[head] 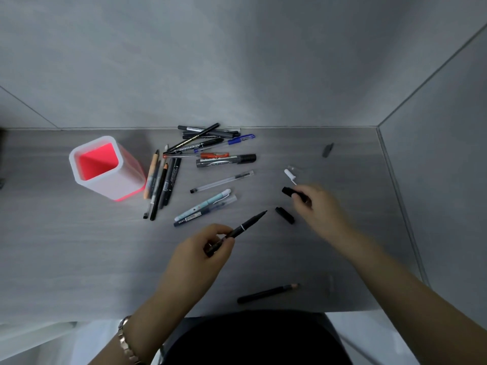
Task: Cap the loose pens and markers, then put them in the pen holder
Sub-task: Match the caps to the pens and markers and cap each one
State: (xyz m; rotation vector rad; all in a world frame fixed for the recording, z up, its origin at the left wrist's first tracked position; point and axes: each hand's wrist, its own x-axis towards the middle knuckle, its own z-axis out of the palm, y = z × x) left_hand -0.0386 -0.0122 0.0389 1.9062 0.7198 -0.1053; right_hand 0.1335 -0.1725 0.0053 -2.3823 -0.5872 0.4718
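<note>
My left hand (204, 252) grips an uncapped black marker (242, 227) near the desk's middle, its tip pointing up and to the right. My right hand (316, 204) pinches a black cap (290, 192) just above the desk, to the right of the marker's tip. A second black cap (284, 215) lies between the two hands. A white pen holder (79, 159) with a red inside stands at the left, nothing visible in it. Several loose pens and markers (205, 151) lie in a pile between the holder and my hands.
A white cap (290, 176) and a clear cap (296, 167) lie past my right hand, a grey cap (327, 150) farther back right. A dark pencil (267, 293) lies near the desk's front edge. Grey walls close the desk at the back and right.
</note>
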